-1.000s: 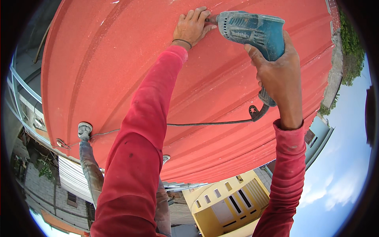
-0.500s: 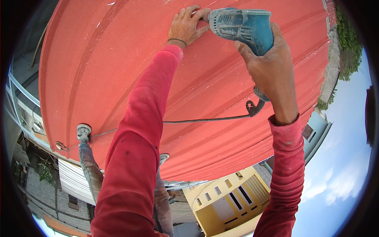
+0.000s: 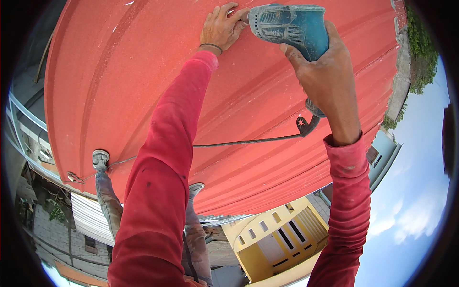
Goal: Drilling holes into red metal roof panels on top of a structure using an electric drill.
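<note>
My right hand (image 3: pixel 330 71) is wrapped round the grip of a dusty teal corded power screwdriver (image 3: pixel 294 26), held sideways over a red ribbed metal roof (image 3: pixel 248 91). The tool's narrow nose points left and meets the fingers of my left hand (image 3: pixel 222 27). That hand is low against the roof, its thumb and fingers drawn together at the nose tip. Whatever the fingers pinch there is too small or hidden to make out. From the base of the grip a dark cord (image 3: pixel 248 142) runs left across the roof and passes behind my left forearm.
My shoes (image 3: pixel 100 157) stand on the roof near its lower edge, the cord beside one of them. Beyond that edge are a yellow building (image 3: pixel 267 246) and a white corrugated roof (image 3: pixel 91 215). A pale metal railing (image 3: pixel 28 112) lies left; a concrete ledge (image 3: pixel 403 71) and greenery border the right.
Both hands and the screwdriver have shifted slightly up and left in the picture. The nose remains at my left fingers, and my grip is unchanged.
</note>
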The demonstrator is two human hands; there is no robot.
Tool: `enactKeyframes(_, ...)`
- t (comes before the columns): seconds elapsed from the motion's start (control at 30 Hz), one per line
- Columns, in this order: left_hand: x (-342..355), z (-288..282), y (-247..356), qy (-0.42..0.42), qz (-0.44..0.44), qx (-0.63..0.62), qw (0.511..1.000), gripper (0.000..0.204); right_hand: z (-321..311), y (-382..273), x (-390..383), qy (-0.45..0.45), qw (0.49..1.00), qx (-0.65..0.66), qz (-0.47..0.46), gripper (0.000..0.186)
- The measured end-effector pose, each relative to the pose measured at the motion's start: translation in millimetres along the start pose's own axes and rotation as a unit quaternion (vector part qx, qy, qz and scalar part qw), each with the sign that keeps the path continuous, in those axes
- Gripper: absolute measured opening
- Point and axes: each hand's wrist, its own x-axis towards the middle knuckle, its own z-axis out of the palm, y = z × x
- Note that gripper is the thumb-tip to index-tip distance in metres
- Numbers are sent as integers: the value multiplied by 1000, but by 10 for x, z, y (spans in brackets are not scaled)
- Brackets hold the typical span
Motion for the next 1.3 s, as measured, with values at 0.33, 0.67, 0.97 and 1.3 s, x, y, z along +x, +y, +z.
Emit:
enactKeyframes(0.33, -21, 22, -38, -3, 1, 15, 1000, 44, -17, -144, 93, -36, 998, -17, 58, 44)
enactKeyframes(0.67, 31, -84, 124, 29, -4, -57, 998, 71, 79, -57, 78, 12, 995, -70, -63, 46)
enactKeyframes(0.97, -23, -9, 13, 29, -18, -45, 998, 76, 120, -54, 128, -24, 997, -67, -20, 42)
enactKeyframes(1.3, -7, -5, 0, 9, -36, -46, 998, 77, 141, -48, 148, -5, 995, -81, -54, 43)
